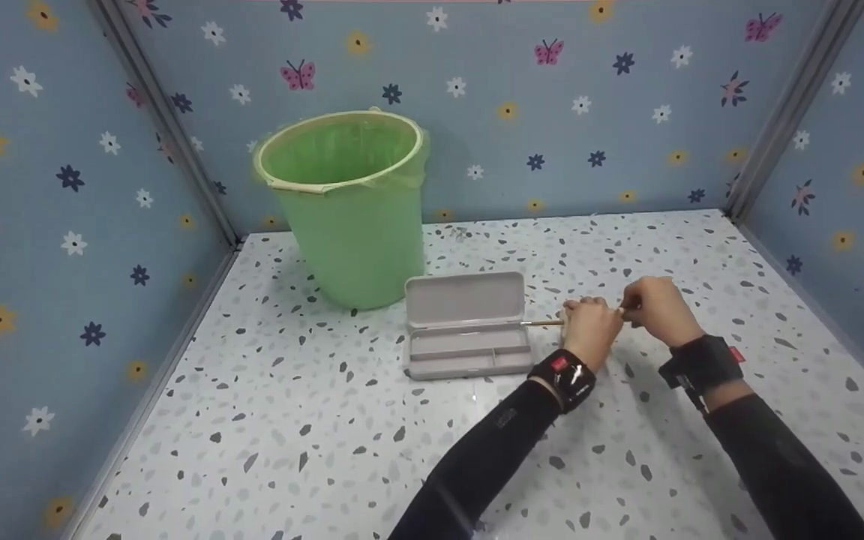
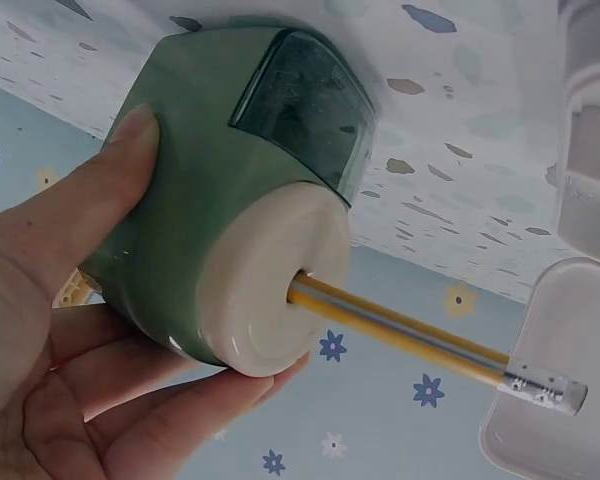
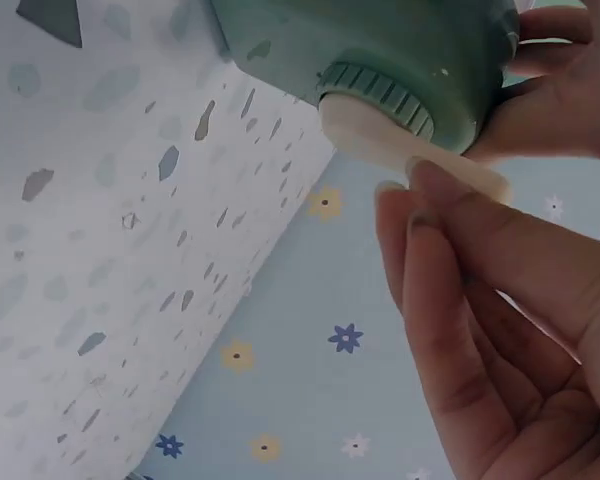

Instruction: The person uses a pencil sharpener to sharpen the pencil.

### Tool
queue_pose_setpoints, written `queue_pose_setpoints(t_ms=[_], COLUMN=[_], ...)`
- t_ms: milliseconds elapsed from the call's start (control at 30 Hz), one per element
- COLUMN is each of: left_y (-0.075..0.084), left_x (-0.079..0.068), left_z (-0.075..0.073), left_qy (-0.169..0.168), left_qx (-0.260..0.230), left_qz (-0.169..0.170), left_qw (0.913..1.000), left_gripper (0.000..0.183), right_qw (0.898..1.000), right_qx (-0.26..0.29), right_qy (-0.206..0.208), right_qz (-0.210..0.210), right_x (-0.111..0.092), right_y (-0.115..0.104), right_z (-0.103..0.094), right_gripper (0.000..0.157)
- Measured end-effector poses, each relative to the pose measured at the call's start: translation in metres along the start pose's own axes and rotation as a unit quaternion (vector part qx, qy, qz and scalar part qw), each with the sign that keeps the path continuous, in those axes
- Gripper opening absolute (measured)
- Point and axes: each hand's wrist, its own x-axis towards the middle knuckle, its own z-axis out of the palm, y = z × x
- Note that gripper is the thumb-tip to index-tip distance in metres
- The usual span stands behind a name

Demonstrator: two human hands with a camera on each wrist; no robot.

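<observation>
Sleeves (image 1: 477,461) lay closest; at the case's (image 1: 469,370) three o'clock, the left hand (image 1: 592,330) clasped the sharpener (image 2: 195,160), pencil (image 2: 410,340) inserted; the right hand (image 1: 659,306) pinched its crank (image 3: 370,133). I judged it light, stiff, slick: best clasped round.

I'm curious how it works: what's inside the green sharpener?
Part of a yellow pencil is inside the sharpener; its eraser end sticks out. The pencil's other end is covered. Through the dark window, I can't tell if there are shavings.
</observation>
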Motion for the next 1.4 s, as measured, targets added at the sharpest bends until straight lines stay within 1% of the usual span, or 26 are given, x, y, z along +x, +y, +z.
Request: queue_pose_setpoints(t_ms=[133, 267, 367, 500, 567, 667, 833, 933, 1033, 1100, 1233, 1300, 1400], left_y=[-0.002, -0.005, -0.006, -0.005, -0.004, -0.004, -0.005, -0.007, -0.008, -0.008, -0.008, -0.008, -0.007], left_x=[0.001, 0.002, 0.001, 0.000, -0.001, -0.002, 0.000, 0.001, 0.001, 0.001, 0.001, 0.001, 0.002], left_z=[0.002, 0.004, 0.006, 0.006, 0.006, 0.005, 0.003, 0.003, 0.003, 0.003, 0.003, 0.002, 0.001], left_qy=[0.005, -0.005, 0.002, 0.023, 0.028, 0.025, 0.001, -0.003, 0.001, 0.004, 0.001, -0.001, -0.005], left_qx=[-0.013, -0.008, 0.000, 0.012, 0.015, 0.020, 0.020, 0.021, 0.025, 0.024, 0.022, 0.022, 0.026], left_qz=[-0.009, 0.002, 0.010, 0.015, 0.015, 0.022, 0.027, 0.029, 0.036, 0.036, 0.036, 0.036, 0.035], left_qw=[0.9999, 1.0000, 0.9999, 0.9996, 0.9994, 0.9993, 0.9994, 0.9993, 0.9990, 0.9991, 0.9991, 0.9991, 0.9990], left_gripper=[0.039, 0.039, 0.041, 0.035, 0.033, 0.033, 0.033, 0.032, 0.032, 0.032, 0.032, 0.032, 0.032], right_qw=[1.000, 1.000, 0.999, 0.999, 0.999, 0.999, 0.999, 0.998, 0.998, 0.998, 0.998, 0.999, 0.999], right_qx=[-0.011, -0.028, -0.033, -0.021, -0.008, 0.006, 0.009, 0.009, -0.004, -0.015, -0.034, -0.039, -0.043], right_qy=[-0.001, 0.013, 0.030, 0.042, 0.040, 0.039, 0.045, 0.054, 0.066, 0.067, 0.053, 0.039, 0.016], right_qz=[0.002, 0.004, 0.005, 0.002, 0.007, 0.020, 0.030, 0.027, 0.021, 0.013, 0.000, -0.002, 0.002], right_x=[0.011, 0.022, 0.029, 0.036, 0.039, 0.041, 0.044, 0.045, 0.044, 0.044, 0.041, 0.039, 0.036], right_y=[-0.001, 0.000, 0.003, 0.011, 0.016, 0.021, 0.025, 0.027, 0.028, 0.030, 0.032, 0.033, 0.034], right_z=[-0.001, 0.004, 0.011, 0.018, 0.021, 0.024, 0.033, 0.038, 0.042, 0.046, 0.052, 0.054, 0.054], right_gripper=[0.006, 0.006, 0.008, 0.010, 0.010, 0.009, 0.008, 0.008, 0.007, 0.010, 0.018, 0.018, 0.015])
